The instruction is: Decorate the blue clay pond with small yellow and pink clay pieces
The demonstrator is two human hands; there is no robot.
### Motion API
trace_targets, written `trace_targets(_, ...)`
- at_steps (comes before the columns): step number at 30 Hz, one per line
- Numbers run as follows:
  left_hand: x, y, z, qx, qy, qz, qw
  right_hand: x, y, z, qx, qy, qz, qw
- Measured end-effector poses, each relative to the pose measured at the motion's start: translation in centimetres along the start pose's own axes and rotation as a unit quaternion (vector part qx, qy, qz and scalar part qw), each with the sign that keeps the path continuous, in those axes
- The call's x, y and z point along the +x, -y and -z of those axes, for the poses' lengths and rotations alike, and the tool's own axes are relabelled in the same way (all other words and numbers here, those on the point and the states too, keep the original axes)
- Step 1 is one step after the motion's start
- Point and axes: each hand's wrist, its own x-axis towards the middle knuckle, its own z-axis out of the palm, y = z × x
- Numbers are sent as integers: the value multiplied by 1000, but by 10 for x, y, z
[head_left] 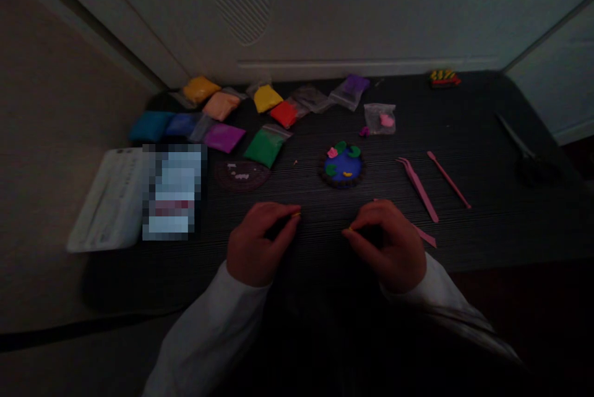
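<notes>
My left hand [260, 241] is closed in a pinch on a small bit of yellow clay [296, 215] over the dark table. Between the thumb and forefinger of my right hand [388, 242] is another tiny piece of yellow clay [349, 229]. The hands are apart. Just beyond them lies a round clay pond [342, 168] with a blue middle and a dark beaded rim. Green lily pads, a pink flower [333, 153] and a small yellow shape [347, 174] sit on it. A pink tool [426, 236] is partly hidden behind my right hand.
Bags of coloured clay, including a green one [264, 146], line the table's back left. Pink tweezers [420, 190], a thin pink tool [449, 180] and scissors [524, 146] lie right. A blurred-out phone-like thing [174, 193] and a white packet [109, 199] are left.
</notes>
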Motion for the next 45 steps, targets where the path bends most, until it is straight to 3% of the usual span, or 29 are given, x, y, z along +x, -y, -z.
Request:
trace_targets(8,1,4,-1,-3,-3,-36,999,-1,1,1,2,12,-10,1000)
trace_targets(18,4,8,0,99,-4,-115,988,-2,1,2,11,1,-20,1000)
trace_targets(25,5,5,1,87,15,-94,992,-2,1,-1,16,-15,-40,999)
trace_targets(32,1,4,1,66,2,-24,998,-3,0,-1,31,-21,-48,998)
trace_targets(38,-2,5,1,55,19,-15,998,-3,1,0,31,-26,-46,998)
trace_targets(45,-5,10,9,39,-47,35,998,-3,1,2,33,-26,-48,998)
